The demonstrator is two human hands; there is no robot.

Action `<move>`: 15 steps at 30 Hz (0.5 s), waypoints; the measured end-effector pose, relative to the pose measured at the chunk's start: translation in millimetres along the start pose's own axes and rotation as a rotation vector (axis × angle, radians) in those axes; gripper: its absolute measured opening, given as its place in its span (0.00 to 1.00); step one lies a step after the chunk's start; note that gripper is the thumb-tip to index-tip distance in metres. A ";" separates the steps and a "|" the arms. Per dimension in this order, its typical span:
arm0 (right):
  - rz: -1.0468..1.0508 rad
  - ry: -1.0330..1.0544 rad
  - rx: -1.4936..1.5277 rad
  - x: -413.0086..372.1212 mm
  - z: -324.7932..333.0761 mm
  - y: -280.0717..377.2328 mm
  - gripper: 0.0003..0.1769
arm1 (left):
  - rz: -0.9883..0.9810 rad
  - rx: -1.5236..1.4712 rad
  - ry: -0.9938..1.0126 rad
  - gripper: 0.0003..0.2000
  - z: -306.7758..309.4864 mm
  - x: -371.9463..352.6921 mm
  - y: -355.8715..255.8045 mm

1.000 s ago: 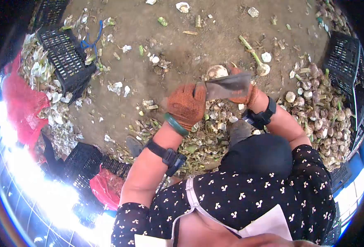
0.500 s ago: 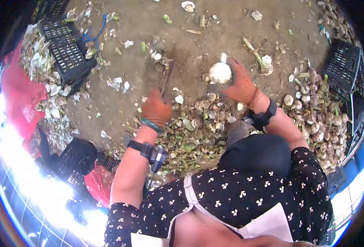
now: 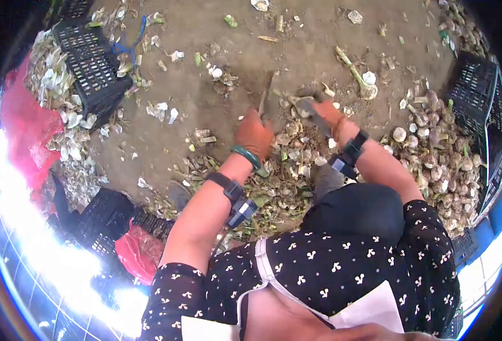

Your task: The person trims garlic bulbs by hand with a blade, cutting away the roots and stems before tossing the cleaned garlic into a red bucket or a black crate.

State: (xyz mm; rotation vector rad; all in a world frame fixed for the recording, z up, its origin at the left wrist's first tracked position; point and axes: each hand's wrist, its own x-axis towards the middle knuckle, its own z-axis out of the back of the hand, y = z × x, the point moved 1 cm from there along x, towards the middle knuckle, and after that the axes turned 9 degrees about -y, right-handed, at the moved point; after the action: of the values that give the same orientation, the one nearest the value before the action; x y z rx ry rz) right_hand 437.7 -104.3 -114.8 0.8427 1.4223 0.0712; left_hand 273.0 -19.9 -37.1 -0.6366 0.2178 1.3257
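Note:
In an orange glove, my left hand [image 3: 255, 134] grips a knife [image 3: 267, 94], its thin dark blade pointing up and slightly right. My right hand [image 3: 329, 117], gloved in orange with dark fingertips, is closed round a garlic bulb [image 3: 303, 105]. The bulb's brownish side shows, blurred and partly covered by the fingers. The blade stands just left of the bulb, a small gap apart. Below both hands lies a heap of garlic trimmings [image 3: 274, 190] with cut stems and skins.
Untrimmed garlic bulbs [image 3: 433, 165] are piled at right beside a black crate [image 3: 473, 88]. Another black crate [image 3: 92, 65] stands at upper left, near a red net bag [image 3: 29, 131]. One garlic bulb with a long stem [image 3: 367, 91] lies on the dirt floor.
My left hand with the knife has moved right, closer to the bulb. My right hand has turned the garlic, so its white face no longer shows.

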 end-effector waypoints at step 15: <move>0.537 -0.158 -0.441 42.1 24.9 -60.5 0.18 | -0.047 0.341 0.391 0.16 -44.1 5.2 8.2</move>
State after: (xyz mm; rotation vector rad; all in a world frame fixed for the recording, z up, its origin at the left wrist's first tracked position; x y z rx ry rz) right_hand 441.8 -137.5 -185.1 0.8162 0.9489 0.6873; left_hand 275.6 -38.9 -78.1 -0.5993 0.7267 1.0761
